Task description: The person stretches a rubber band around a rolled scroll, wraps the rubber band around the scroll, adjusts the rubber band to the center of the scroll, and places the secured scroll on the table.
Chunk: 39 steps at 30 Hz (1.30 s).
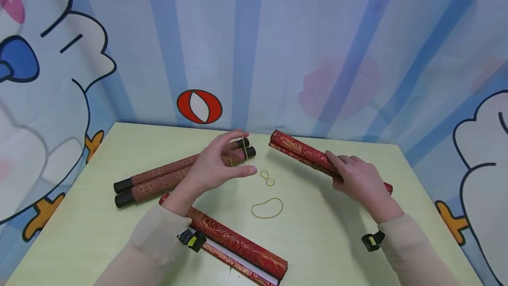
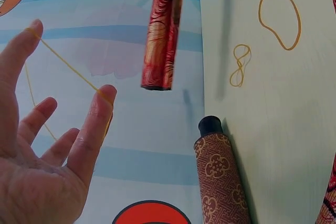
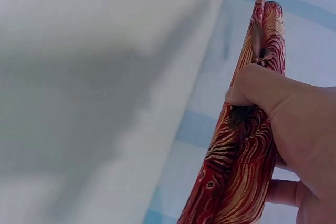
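My left hand (image 1: 208,167) is raised with thumb and fingers spread apart. A thin yellow rubber band (image 2: 71,64) is stretched between the thumb and fingers. My right hand (image 1: 359,180) grips a red and gold patterned scroll (image 1: 303,151), rolled up with two rolls side by side, its far end tilted up over the table. In the right wrist view the thumb (image 3: 257,85) lies across this scroll. Two more rubber bands lie on the table between the hands: one twisted into a figure eight (image 1: 267,179), the other a loose loop (image 1: 267,218).
Two brown patterned scrolls (image 1: 158,187) with black end knobs lie side by side behind the left hand. Another red scroll (image 1: 238,233), white showing between its rolls, lies at the front under the left forearm. A printed cloth backdrop (image 1: 270,56) rises behind the pale table (image 1: 309,242).
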{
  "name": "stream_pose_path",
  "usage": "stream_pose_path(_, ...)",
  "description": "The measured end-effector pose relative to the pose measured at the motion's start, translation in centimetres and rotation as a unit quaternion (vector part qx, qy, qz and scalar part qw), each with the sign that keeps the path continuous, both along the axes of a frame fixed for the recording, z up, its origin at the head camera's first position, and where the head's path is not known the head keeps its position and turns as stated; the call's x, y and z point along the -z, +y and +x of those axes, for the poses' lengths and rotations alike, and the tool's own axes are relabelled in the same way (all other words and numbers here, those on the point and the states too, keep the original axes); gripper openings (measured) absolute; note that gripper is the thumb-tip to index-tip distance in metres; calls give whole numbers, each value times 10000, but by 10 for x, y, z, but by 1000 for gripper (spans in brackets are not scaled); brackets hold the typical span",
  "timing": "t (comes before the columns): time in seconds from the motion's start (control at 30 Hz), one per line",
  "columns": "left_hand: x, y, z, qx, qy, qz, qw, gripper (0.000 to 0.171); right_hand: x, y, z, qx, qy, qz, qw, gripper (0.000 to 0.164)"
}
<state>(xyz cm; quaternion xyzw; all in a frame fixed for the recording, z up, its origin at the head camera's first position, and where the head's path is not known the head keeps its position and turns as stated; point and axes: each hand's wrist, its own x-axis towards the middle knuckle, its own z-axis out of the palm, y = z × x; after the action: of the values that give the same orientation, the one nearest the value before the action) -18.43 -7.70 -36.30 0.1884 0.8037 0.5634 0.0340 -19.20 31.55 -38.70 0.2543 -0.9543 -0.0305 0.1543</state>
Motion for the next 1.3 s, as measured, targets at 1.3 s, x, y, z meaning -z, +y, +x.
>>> stream_pose_path(1.3,-6,2,-2,-712,92,110,9974,77,-42,-34,17,-1964,1766,-442,9635,76)
